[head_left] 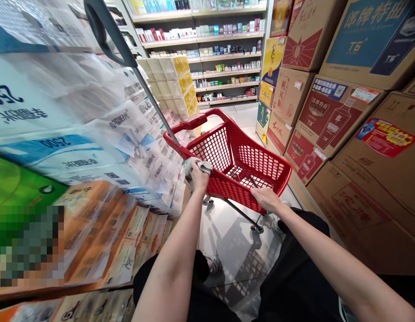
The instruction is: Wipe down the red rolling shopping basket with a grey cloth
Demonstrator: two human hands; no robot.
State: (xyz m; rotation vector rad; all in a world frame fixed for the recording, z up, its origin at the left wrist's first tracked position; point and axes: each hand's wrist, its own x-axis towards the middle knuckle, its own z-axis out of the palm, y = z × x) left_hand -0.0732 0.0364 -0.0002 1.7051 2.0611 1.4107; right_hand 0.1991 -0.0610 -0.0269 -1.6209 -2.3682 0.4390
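A red plastic shopping basket on wheels [247, 154] stands in the aisle in front of me, with nothing visible inside. My left hand [198, 175] is closed on a grey cloth [205, 166] pressed against the basket's near left rim. My right hand [266, 198] grips the basket's near right rim, fingers curled over the edge. A grey pull handle [126, 53] rises from the basket up to the top left.
Stacked tissue packs [76, 147] fill the left side. Large cardboard cartons [355, 134] are piled along the right. Shelves of small goods [224, 58] stand at the aisle's far end. The tiled floor [234, 241] runs between them.
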